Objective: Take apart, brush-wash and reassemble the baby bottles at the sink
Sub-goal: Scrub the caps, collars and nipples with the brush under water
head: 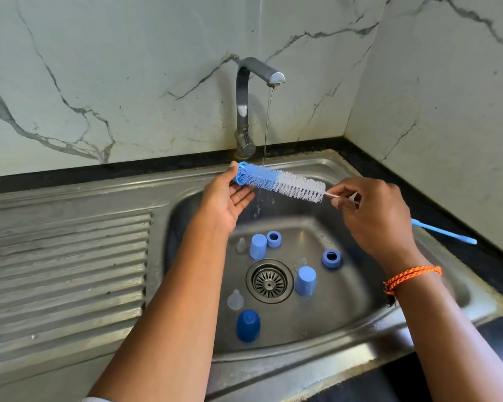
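Brush spans between hands under tap stream: right hand pinches thin wire stem, left hand loosely cups blue ring on tip. Light, wet, bristles floppy; grip stem. Bottle parts lie in sink below hands.

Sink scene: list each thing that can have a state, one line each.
Tap: running, thin stream.
Bottle brush: held level under the stream, wet.
Left hand: fingertips on the brush's blue tip.
Right hand: pinching the brush's wire stem.
Dark blue cap: in the basin, dome up.
Drain strainer: unplugged.
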A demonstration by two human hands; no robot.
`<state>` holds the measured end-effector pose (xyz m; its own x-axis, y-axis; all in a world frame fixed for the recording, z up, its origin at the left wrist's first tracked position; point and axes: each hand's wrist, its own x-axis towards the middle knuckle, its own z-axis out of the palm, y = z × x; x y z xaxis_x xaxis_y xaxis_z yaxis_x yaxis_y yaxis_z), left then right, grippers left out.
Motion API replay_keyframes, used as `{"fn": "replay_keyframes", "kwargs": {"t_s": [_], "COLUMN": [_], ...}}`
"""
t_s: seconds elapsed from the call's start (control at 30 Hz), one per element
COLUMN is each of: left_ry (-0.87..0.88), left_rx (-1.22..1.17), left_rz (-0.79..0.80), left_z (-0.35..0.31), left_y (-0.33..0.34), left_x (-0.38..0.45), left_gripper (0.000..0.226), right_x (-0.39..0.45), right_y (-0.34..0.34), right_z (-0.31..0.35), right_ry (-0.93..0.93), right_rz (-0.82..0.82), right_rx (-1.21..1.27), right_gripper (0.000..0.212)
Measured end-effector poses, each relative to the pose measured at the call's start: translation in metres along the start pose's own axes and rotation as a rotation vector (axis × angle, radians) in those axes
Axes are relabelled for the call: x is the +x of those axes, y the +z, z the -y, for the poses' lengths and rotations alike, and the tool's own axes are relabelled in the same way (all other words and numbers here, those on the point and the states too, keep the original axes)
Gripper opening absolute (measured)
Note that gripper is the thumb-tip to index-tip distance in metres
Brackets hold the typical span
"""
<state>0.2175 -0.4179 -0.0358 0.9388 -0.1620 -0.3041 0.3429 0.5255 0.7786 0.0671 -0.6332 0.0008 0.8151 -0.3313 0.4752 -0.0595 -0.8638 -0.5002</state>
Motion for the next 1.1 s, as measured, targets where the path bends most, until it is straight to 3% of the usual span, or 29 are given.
{"fn": "replay_keyframes", "kwargs": {"t_s": [0.17, 0.33, 0.47, 0.7, 1.1], "left_ry": [-0.010, 0.017, -0.001, -0.007, -0.038], "left_rx": [-0.050, -0.090, -0.061, -0.094, -0.130], "left_rz": [0.015, 0.028, 0.039, 0.018, 0.014], "left_z": [0.001, 0.004, 0.003, 0.004, 0.002], "left_y": [0.000, -0.002, -0.002, 0.000, 0.002], "left_x": [0.000, -0.001, 0.000, 0.002, 0.005], "left_gripper": [0.046, 0.038, 0.034, 0.030, 0.030], "right_x": [0.001, 0.001, 0.003, 0.004, 0.001], "right_y": [-0.002, -0.003, -0.004, -0.002, -0.005], "right_z": [-0.004, -0.009, -0.011, -0.011, -0.005], "right_ry": [0.019, 0.039, -0.011, -0.051, -0.090], "right_rz": [-0.056, 0.129, 0.262, 0.208, 0.298], "right_rx": [-0.033, -0.105, 0.017, 0.074, 0.111], "right_gripper": [0.014, 0.014, 0.019, 0.022, 0.026]}}
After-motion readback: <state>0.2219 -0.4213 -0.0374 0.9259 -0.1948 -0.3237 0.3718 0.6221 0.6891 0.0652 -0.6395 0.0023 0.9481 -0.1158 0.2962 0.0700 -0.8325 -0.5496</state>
